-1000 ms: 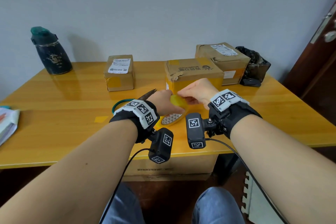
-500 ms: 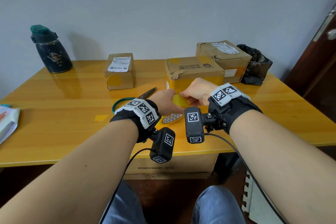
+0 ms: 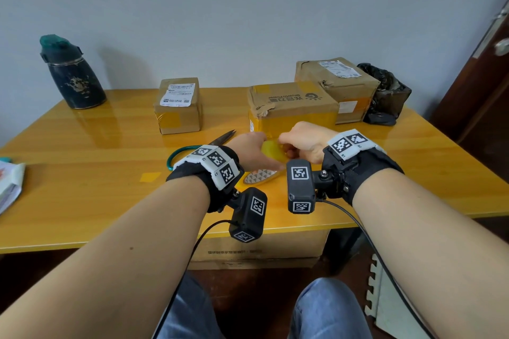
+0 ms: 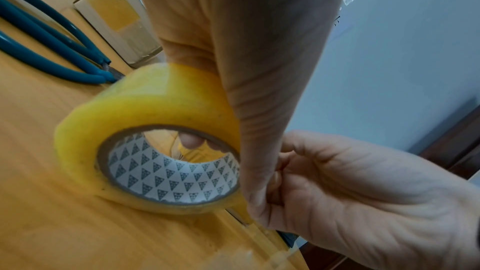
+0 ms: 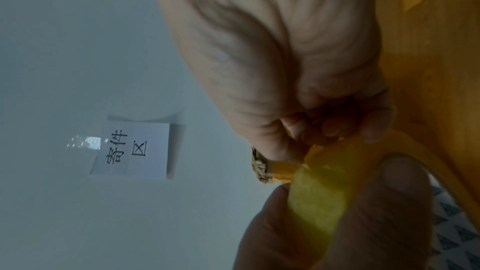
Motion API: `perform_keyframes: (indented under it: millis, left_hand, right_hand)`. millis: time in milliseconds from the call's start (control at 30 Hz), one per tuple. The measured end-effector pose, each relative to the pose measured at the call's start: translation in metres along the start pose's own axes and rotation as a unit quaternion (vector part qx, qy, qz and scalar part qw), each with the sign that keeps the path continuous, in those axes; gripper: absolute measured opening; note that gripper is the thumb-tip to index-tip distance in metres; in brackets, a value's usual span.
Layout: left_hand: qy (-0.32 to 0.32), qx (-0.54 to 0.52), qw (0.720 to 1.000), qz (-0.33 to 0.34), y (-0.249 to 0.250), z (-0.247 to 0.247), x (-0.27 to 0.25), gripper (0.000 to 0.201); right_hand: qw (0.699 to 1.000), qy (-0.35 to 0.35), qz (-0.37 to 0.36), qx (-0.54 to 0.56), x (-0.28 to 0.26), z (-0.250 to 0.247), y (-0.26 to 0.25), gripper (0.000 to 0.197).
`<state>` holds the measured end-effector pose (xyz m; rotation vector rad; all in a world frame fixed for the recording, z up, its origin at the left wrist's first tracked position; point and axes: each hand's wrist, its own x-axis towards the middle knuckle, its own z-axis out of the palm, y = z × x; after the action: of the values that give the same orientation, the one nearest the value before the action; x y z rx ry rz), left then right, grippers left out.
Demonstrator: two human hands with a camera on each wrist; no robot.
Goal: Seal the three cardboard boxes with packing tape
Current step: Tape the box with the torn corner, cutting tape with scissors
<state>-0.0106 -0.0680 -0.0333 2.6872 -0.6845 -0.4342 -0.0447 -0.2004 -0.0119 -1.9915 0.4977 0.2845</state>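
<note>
A yellow tape roll (image 3: 271,150) stands on edge on the table, its patterned core (image 4: 168,174) facing me. My left hand (image 3: 254,153) grips the roll from above, thumb (image 4: 259,110) across its near face. My right hand (image 3: 290,146) has its fingers curled onto the roll's outer surface and pinches the tape end (image 5: 315,151) there. Three cardboard boxes stand behind: a small one (image 3: 179,107) at the left, a middle one (image 3: 292,107) just beyond my hands, and a larger one (image 3: 337,77) at the back right.
Scissors (image 3: 221,137) with teal handles (image 4: 39,38) lie left of my left hand. A yellow tape scrap (image 3: 150,177) is stuck on the table (image 3: 82,173). A dark bottle (image 3: 71,74) stands back left, a black bag (image 3: 385,96) back right, papers (image 3: 8,187) at the left edge.
Almost nothing differs: both hands stay on the roll in the same spot, and the right fingers shift slightly over its surface.
</note>
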Motion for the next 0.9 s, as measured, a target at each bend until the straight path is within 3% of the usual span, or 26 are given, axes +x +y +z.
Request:
perform_keyframes:
  millis: [233, 433, 900]
  left_hand:
    - [-0.001, -0.021, 1.000, -0.009, -0.0031, 0.0002, 0.0051, 0.080]
    - [-0.001, -0.023, 1.000, -0.007, -0.0046, 0.0014, 0.0059, 0.077]
    - [-0.008, -0.040, 0.999, -0.012, -0.0092, 0.0015, 0.0101, 0.080]
  right_hand:
    - [0.994, -0.015, 0.010, 0.110, 0.0019, 0.0005, 0.0049, 0.020]
    - [0.998, 0.024, -0.003, 0.051, 0.0071, 0.0040, 0.0053, 0.024]
    - [1.000, 0.007, -0.005, 0.023, 0.0082, 0.0058, -0.0004, 0.020]
